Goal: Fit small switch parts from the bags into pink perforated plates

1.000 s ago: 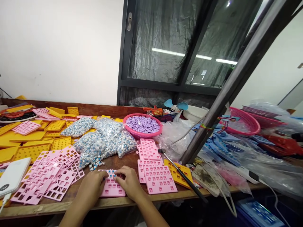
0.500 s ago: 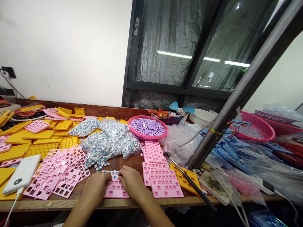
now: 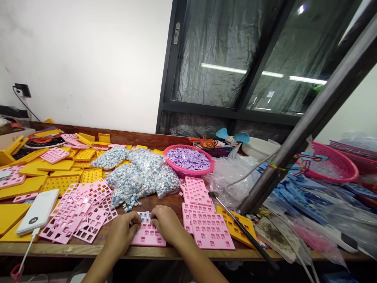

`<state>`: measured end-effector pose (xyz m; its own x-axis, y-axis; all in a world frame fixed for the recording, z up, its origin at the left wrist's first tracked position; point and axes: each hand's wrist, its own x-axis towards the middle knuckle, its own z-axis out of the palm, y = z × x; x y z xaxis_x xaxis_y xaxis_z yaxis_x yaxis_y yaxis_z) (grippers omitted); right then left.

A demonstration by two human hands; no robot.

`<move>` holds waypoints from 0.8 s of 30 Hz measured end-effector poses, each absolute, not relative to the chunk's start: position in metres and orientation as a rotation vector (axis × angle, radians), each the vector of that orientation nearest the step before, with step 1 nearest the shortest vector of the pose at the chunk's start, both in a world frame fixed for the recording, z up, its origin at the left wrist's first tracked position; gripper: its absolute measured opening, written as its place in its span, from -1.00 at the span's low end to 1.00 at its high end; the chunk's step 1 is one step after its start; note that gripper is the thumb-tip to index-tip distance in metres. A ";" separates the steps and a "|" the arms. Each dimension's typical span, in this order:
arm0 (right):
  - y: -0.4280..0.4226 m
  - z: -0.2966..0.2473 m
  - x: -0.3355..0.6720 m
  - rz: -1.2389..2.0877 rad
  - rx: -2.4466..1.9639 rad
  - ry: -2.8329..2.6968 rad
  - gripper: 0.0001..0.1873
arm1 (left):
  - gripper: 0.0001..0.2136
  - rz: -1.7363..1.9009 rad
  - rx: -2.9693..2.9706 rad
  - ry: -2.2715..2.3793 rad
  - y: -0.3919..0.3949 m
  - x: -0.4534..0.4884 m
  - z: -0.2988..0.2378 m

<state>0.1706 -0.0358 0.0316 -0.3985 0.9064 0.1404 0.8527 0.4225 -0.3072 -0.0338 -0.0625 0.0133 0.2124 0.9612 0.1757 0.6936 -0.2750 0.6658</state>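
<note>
Head view, left to right.

- Power bank [image 3: 38,212]: white, at the table edge [image 3: 73,249], cable attached; its dark round mark is unreadable.
- Frames [image 3: 82,212]: loose pink pile.
- Left hand [image 3: 122,234]: fingers curled close, tips on the plate's far left corner.
- Plate [image 3: 149,236]: pink, flat at the near edge between both hands. Blue switches [image 3: 144,215] sit along its far row, just ahead of the fingertips. Its long axis seems to run away from the person.
- Right hand [image 3: 166,226]: fingers bent narrow, tips on the far right corner, equally near.
- Stack [image 3: 206,230]: pink plates, just beside.
- Rod [image 3: 244,232]: dark, slanted.

No legible writing.
</note>
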 end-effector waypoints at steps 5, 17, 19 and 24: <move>-0.053 0.010 0.166 0.151 -1.502 -2.362 -0.82 | -0.81 0.805 2.034 1.594 -0.066 -0.033 0.012; -0.079 0.007 0.166 -0.166 -1.295 -2.543 -0.73 | -0.61 0.737 2.742 1.696 -0.100 -0.002 -0.022; -0.081 0.004 0.171 -0.050 -1.269 -2.458 -0.67 | -0.63 0.754 2.749 1.637 -0.102 -0.006 -0.018; -0.080 0.001 0.179 0.148 -1.263 -2.255 -0.63 | -0.77 0.908 2.368 1.547 -0.084 -0.042 0.004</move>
<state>0.1786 -0.0799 0.0013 -0.4103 0.8166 0.4060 0.7564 0.5535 -0.3487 -0.0421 -0.0844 0.0037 0.2762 0.8761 0.3952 0.7722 -0.4471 0.4515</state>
